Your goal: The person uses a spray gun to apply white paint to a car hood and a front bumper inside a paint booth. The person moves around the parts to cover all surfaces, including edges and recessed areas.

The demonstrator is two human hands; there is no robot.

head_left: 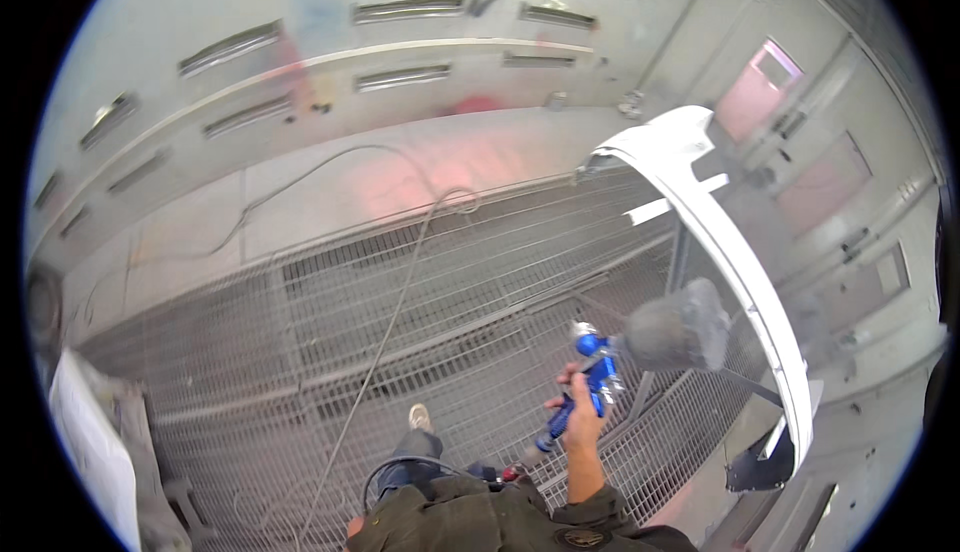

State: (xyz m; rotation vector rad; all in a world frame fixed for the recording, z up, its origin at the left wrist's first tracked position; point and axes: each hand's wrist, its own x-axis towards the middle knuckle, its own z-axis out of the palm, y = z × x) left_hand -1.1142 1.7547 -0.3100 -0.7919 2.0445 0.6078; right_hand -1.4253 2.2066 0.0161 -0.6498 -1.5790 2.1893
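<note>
My right hand is wrapped round the handle of a blue spray gun with silver fittings. A cloudy grey paint cup sticks out from the gun to the right. Just beyond the cup stands a long, curved white panel, shaped like a car bumper, held on a stand. The gun is apart from the panel. Of my left hand only a small patch of skin shows at the lower edge; its fingers are hidden.
Metal grating covers the floor, with a thin hose running across it. Slotted grey walls with paint stains stand at the back; doors line the right. A white sheet lies at the lower left.
</note>
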